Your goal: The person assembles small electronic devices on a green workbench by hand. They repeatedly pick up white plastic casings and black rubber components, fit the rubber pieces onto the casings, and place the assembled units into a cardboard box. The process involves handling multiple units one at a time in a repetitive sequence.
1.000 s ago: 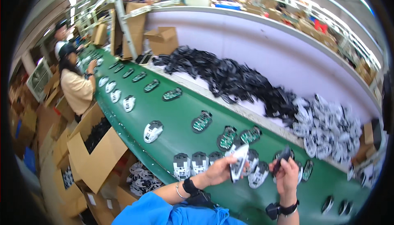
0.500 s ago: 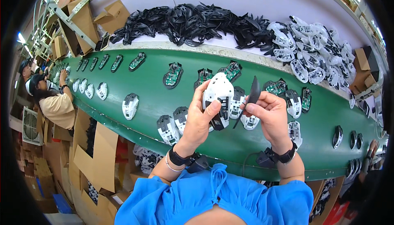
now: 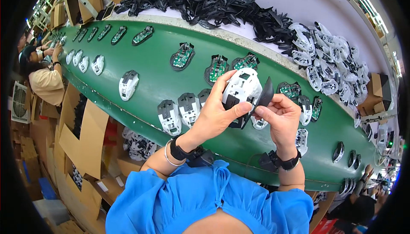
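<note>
My left hand (image 3: pixel 220 108) grips a white-and-black computer mouse shell (image 3: pixel 242 88), its thumb across the lower part. Pinched in my right hand (image 3: pixel 279 113) is a thin black curved side panel (image 3: pixel 265 94), held against the shell's right side. Whether the two are joined I cannot tell. Beneath and around my hands lie mouse bases with green circuit boards (image 3: pixel 217 68) and white-and-black mouse shells (image 3: pixel 170 116) on the green conveyor belt (image 3: pixel 158 78).
Behind the belt are a heap of black side panels (image 3: pixel 196 4) and a pile of white shells (image 3: pixel 326 61). A co-worker (image 3: pixel 47 82) sits at the far left, another (image 3: pixel 356 204) at the right. Cardboard boxes (image 3: pixel 85 138) stand below the belt's near edge.
My right hand has brought the black side panel up to the mouse shell, which is now tilted. The view has turned, so the belt slants more.
</note>
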`<state>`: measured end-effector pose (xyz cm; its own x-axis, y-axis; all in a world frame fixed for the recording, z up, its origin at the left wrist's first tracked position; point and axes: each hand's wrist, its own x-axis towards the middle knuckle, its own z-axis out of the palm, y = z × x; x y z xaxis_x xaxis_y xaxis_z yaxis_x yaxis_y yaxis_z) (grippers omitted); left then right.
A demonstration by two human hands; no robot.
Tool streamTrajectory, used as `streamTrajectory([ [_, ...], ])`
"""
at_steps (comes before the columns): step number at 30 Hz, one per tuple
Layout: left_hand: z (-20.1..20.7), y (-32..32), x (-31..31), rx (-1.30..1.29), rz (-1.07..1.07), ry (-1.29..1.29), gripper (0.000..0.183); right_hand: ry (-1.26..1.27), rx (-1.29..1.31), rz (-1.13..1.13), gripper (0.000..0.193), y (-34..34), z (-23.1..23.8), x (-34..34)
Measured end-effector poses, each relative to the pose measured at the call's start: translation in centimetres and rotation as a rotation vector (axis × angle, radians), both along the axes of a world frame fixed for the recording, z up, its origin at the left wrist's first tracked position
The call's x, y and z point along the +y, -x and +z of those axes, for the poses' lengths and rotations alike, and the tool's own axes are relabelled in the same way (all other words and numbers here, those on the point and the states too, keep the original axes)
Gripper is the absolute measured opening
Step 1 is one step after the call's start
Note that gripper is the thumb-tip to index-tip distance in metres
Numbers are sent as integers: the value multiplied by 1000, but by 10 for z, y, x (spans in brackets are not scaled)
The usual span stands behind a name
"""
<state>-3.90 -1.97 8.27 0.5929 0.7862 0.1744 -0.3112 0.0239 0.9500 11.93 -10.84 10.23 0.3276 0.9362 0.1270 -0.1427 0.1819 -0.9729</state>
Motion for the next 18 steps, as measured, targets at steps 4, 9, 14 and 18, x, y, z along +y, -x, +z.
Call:
streamTrajectory([
  [4, 8, 6, 4, -51, -50, 86, 86, 37, -11, -5, 24, -2, -5, 4],
  [9, 15, 8, 4, -80, -95, 133, 84, -6, 96, 8, 23, 0, -8, 2],
  [14, 15, 8, 4, -60, -88, 86, 82, -30, 121, -6, 21, 0, -4, 1],
  [18, 16, 11, 5, -88, -133, 150, 82, -21, 39, -45, 21, -1, 1, -2],
])
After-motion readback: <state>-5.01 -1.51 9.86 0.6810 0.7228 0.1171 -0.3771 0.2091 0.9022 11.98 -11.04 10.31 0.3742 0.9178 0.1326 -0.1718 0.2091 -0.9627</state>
